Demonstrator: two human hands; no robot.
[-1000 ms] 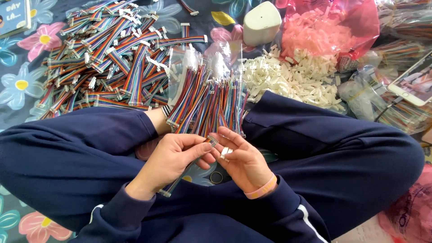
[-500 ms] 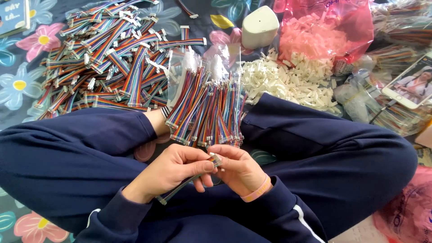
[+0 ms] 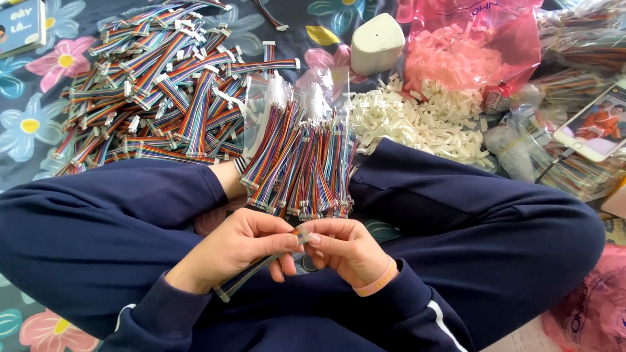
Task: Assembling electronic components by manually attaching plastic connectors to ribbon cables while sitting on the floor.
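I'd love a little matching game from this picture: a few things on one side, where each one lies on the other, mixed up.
Things:
1. ribbon cable
2. phone
3. white connectors
4. cable pile

Places:
A. far right, screen lit
B. top left on the flowered cloth
C. pinched between the left hand and right hand
D. loose heap in front of the pink bag

Pairs: 1-C, 2-A, 3-D, 4-B
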